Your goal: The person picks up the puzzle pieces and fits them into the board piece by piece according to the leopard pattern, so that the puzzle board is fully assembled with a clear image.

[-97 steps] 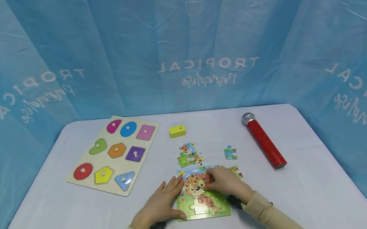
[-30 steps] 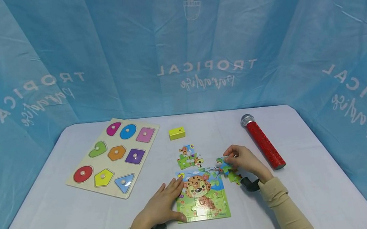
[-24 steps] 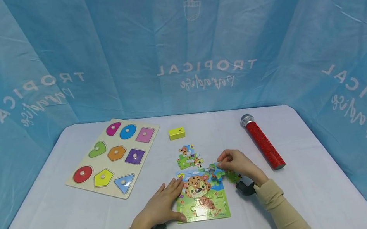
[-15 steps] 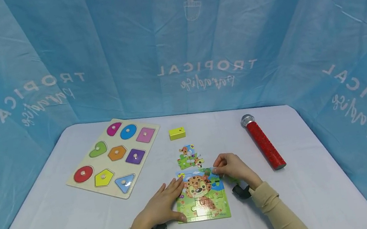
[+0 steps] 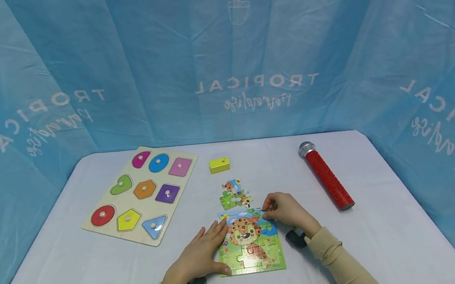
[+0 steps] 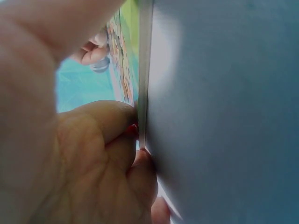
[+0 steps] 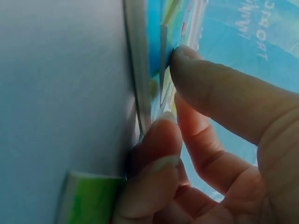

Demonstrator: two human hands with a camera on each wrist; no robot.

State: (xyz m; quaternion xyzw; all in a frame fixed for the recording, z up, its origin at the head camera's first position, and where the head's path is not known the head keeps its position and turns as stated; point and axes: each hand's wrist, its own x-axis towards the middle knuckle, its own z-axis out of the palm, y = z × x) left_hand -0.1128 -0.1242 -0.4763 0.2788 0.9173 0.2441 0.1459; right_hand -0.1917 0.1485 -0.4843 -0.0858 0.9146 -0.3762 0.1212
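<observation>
A jigsaw board [image 5: 250, 255] with a spotted cub picture lies at the table's near middle. My left hand [image 5: 201, 254] rests along its left side, fingers straight and thumb near the lower left corner. In the left wrist view the fingers touch the board's edge [image 6: 145, 70]. At the upper right corner my right hand [image 5: 286, 210] pinches a blue puzzle piece [image 7: 163, 53], tilted slightly above the board; in the head view the fingers mostly cover it. Several loose pieces [image 5: 230, 200] lie just beyond the board. A green piece [image 7: 96, 198] lies under the right hand.
A wooden shape board [image 5: 135, 203] with knobbed shapes lies at the left. A yellow block [image 5: 219, 165] stands behind the loose pieces. To the right lies a red toy microphone [image 5: 329, 178]. Blue curtains [image 5: 215, 56] enclose the white table's back and sides.
My right hand has picked up the blue piece from right of the board and moved it left to the upper right corner. My left hand has stayed in place.
</observation>
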